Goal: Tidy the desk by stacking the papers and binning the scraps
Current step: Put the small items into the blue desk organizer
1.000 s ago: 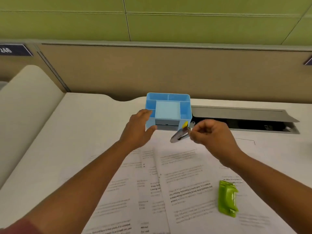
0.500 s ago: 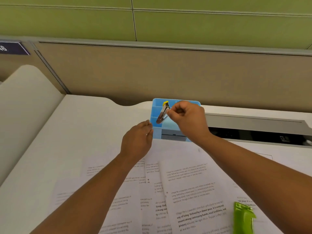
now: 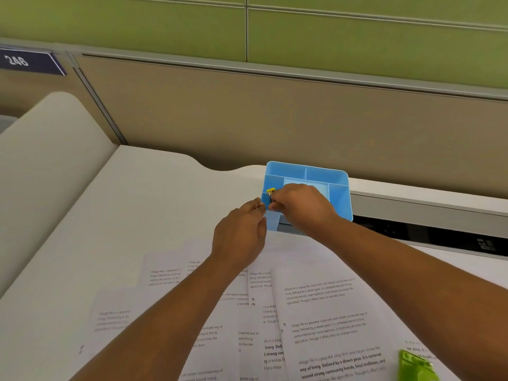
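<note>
A blue desk organiser [image 3: 338, 193] with several compartments stands at the back of the desk. My right hand [image 3: 299, 206] pinches a small metal tool with a yellow tip [image 3: 270, 191] and holds it down inside the organiser's left compartment; most of the tool is hidden. My left hand [image 3: 240, 235] rests against the organiser's front left corner, fingers straight. Several printed paper sheets [image 3: 324, 306] lie spread and overlapping on the desk under my forearms.
A green plastic object [image 3: 415, 365] lies on the papers at the lower right. A dark cable slot [image 3: 439, 235] runs along the desk's back right. A tan partition [image 3: 275, 119] closes the back, and a rounded divider [image 3: 49, 160] rises at the left.
My right hand carried the yellow-tipped tool from above the papers to the organiser and lowered it into the left compartment. My left hand stayed by the organiser's front corner.
</note>
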A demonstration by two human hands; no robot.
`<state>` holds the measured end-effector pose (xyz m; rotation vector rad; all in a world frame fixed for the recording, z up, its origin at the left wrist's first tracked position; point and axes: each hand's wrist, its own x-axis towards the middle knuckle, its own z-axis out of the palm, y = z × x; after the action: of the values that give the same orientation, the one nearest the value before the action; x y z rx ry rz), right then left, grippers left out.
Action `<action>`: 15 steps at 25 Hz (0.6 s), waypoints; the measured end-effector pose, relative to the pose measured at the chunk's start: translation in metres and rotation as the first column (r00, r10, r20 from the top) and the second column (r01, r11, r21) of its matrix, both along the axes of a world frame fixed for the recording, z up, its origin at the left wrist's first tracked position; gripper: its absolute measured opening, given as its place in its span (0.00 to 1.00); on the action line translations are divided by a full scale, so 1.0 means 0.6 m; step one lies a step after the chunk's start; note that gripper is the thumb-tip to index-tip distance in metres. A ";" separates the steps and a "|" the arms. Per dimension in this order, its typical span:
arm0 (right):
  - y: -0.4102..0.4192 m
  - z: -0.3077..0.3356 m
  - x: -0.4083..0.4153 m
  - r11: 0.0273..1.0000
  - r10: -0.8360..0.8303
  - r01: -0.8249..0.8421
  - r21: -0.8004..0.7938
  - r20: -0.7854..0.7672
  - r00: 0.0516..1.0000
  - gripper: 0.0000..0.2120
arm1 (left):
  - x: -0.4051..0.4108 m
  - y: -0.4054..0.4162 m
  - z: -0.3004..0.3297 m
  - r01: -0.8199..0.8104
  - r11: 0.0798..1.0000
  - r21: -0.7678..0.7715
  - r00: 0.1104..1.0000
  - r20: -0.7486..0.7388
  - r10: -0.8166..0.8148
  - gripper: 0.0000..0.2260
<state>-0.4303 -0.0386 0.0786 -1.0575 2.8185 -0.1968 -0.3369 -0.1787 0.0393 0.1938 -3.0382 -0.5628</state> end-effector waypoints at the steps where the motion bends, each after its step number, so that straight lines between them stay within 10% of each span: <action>1: 0.000 -0.003 -0.002 0.999 0.026 -0.025 0.021 -0.014 1.000 0.12 | 0.000 0.000 0.000 0.000 1.000 -0.002 1.000 0.006 0.000 0.21; 15: -0.022 0.007 -0.007 0.969 0.037 -0.044 0.244 0.033 0.999 0.17 | -0.002 0.003 0.011 0.022 0.999 -0.039 1.000 0.022 -0.021 0.21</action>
<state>-0.4344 -0.0519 0.0828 -1.0454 2.7035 0.1369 -0.3379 -0.1771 0.0456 0.1671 -3.0728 -0.5055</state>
